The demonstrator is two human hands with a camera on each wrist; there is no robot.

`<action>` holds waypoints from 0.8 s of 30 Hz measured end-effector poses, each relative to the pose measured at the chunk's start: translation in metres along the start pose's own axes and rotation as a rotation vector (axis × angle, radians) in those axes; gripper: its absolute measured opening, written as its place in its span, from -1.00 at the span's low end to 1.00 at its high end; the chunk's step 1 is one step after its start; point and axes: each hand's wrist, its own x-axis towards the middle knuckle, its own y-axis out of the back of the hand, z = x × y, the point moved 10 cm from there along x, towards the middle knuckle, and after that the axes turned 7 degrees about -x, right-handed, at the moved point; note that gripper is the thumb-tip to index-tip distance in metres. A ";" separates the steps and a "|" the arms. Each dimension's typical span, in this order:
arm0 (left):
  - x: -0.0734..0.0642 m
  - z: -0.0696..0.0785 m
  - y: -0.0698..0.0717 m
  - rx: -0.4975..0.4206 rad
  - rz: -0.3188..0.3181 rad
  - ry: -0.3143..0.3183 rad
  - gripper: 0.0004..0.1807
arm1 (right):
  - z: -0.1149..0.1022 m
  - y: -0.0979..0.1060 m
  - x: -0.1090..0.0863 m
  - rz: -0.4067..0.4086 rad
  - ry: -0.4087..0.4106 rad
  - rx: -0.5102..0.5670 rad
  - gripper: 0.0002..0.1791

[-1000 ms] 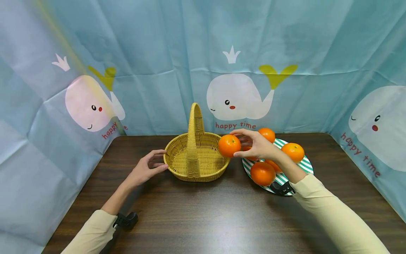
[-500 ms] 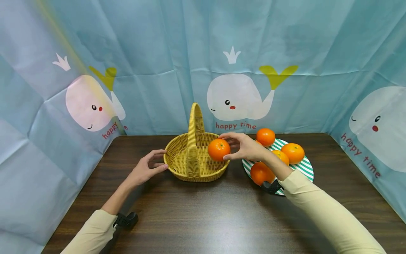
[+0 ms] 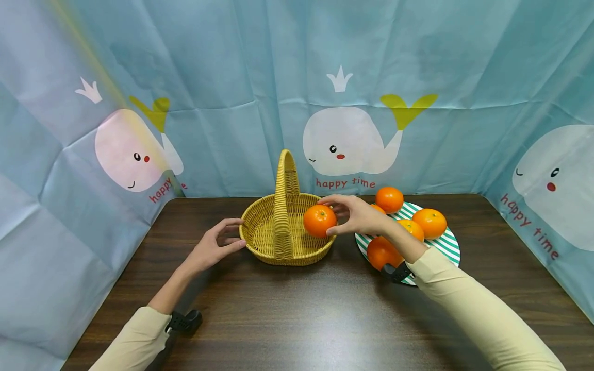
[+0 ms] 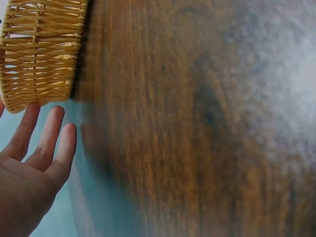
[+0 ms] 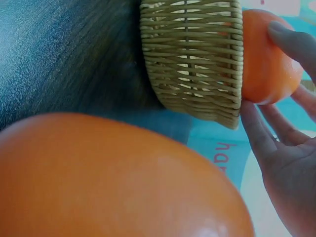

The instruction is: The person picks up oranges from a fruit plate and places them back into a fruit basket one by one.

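Now, right hand [image 3: 356,214] gripping an orange [image 3: 319,221] above basket [image 3: 261,234], left hand [image 3: 212,247] relaxed alongside

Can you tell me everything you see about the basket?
The basket is yellow, oval and woven, like wicker, with slim gaps in its sides. A tall arched handle crosses its middle. It stands upright on the table. The left hand touches its left end; the right hand holds an orange at its right end.

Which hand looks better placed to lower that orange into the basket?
The right hand, I'd judge: it grips the orange at the right rim of the wicker basket, while the left hand holds no fruit.
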 end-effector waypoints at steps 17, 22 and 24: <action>0.000 -0.002 -0.001 0.000 -0.001 0.003 -0.39 | -0.007 0.046 -0.037 0.089 -0.011 -0.085 -0.53; 0.000 -0.001 0.001 0.012 0.008 0.008 -0.39 | -0.003 0.064 -0.060 0.114 -0.031 -0.088 -0.54; 0.000 -0.001 0.001 0.016 0.008 0.008 -0.39 | -0.001 0.071 -0.069 0.122 -0.041 -0.099 -0.55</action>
